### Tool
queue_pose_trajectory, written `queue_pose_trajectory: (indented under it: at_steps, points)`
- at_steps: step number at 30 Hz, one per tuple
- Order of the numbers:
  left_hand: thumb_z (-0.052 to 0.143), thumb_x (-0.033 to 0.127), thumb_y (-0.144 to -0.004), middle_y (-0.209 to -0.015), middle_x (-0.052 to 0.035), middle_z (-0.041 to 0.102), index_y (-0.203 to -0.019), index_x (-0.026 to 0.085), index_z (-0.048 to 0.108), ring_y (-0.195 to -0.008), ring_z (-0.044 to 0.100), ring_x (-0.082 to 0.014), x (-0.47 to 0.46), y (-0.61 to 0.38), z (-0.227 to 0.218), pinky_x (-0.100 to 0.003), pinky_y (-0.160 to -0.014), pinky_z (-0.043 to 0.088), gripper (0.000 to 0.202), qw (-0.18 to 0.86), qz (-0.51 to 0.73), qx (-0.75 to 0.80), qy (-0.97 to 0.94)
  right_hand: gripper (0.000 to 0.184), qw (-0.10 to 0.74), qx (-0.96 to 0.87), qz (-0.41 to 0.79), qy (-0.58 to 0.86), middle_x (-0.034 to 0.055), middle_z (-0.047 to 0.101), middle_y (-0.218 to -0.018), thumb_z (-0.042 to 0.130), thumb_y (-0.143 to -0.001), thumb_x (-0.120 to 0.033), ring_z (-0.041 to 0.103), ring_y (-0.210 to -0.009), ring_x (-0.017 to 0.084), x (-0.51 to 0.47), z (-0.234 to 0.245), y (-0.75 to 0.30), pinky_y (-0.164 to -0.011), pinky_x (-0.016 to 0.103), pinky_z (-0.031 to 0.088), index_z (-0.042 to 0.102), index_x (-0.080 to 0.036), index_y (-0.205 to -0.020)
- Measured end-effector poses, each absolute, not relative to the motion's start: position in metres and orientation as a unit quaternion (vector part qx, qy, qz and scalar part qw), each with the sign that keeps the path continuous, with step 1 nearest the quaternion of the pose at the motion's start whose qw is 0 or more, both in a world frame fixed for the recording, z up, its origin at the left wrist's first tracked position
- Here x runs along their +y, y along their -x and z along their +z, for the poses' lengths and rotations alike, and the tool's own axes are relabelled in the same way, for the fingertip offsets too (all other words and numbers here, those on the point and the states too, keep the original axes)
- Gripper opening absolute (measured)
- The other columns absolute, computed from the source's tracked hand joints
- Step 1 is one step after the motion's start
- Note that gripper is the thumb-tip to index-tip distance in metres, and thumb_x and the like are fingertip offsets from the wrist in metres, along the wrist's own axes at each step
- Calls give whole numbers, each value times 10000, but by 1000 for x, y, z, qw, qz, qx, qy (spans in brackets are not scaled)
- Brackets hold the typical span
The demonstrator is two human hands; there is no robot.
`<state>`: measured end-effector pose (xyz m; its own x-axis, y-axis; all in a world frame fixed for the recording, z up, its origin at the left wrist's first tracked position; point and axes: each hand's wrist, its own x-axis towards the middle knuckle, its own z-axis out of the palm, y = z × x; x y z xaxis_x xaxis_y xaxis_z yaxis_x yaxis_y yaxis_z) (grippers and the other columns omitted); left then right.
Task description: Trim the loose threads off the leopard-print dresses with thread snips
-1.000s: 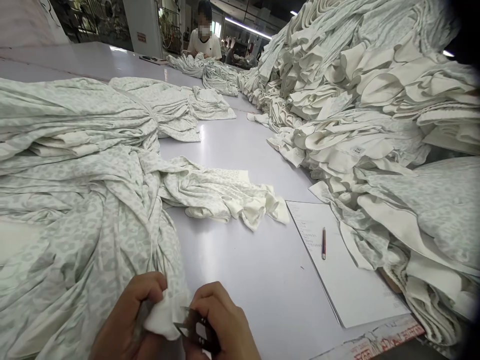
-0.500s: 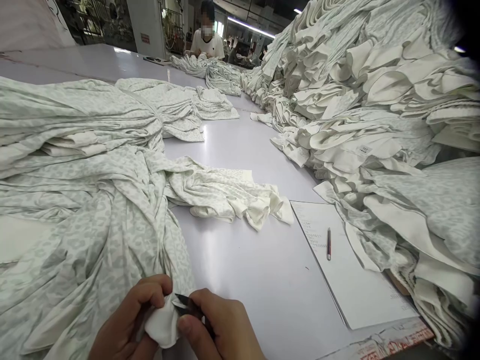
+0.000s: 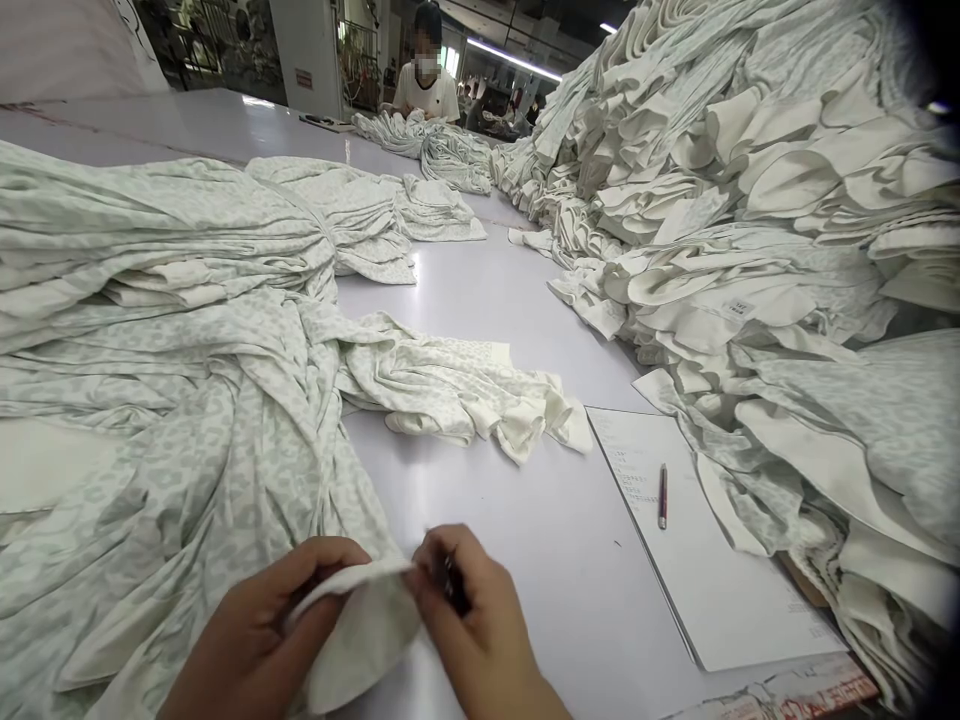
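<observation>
My left hand (image 3: 277,620) pinches the edge of a white cuff (image 3: 367,645), the end of a pale green leopard-print garment (image 3: 247,440) heaped on the table at the left. The thumb lies over the cuff's rim. At the cuff's right corner, my right hand (image 3: 472,610) is closed with thumb and forefinger on the fabric. Something dark, partly hidden, sits inside the right palm; it looks like the small black thread snips. The cuff is stretched between both hands, its opening facing me.
Bundled garments (image 3: 150,220) lie at the left. A tall pile of the same pieces (image 3: 750,260) fills the right side. A pen (image 3: 663,497) rests on papers (image 3: 720,590) near the table's right front edge. Across the table, a person (image 3: 426,90) handles cloth.
The snips' dark blades have gone from the cuff into my right hand. That hand has come up and grips the cuff's edge, which is now spread wider.
</observation>
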<state>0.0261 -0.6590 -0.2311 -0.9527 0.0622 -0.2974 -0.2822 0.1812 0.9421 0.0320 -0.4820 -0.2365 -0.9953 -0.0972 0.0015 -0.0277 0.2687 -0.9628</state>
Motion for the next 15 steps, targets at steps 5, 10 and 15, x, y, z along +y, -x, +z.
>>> queue_pose_trajectory:
  at_steps: [5, 10, 15]
  points:
    - [720, 249, -695, -779, 50, 684, -828, 253, 655, -653, 616, -139, -665, -13, -222, -185, -600, 506, 148, 273, 733, 604, 150, 113, -44, 827, -561, 9, -14, 483, -780, 524, -916, -318, 460, -626, 129, -477, -226, -23, -538, 226, 369, 521, -216, -867]
    - [711, 340, -766, -826, 42, 688, -925, 288, 669, -678, 618, -153, -668, -14, -231, -244, -645, 538, 172, 276, 745, 596, 120, 65, -5, 823, -558, 104, -15, 523, -776, 574, -886, -293, 524, -617, 128, -483, -226, -34, -517, 224, 365, 578, -228, -882]
    - [662, 410, -825, -742, 38, 667, -956, 289, 690, -717, 620, -156, -674, -12, -245, -239, -683, 538, 181, 299, 755, 578, 84, 128, -26, 856, -498, 136, 41, 614, -873, 581, -893, -306, 606, -714, 181, -493, -234, -31, -616, 265, 452, 621, -205, -960]
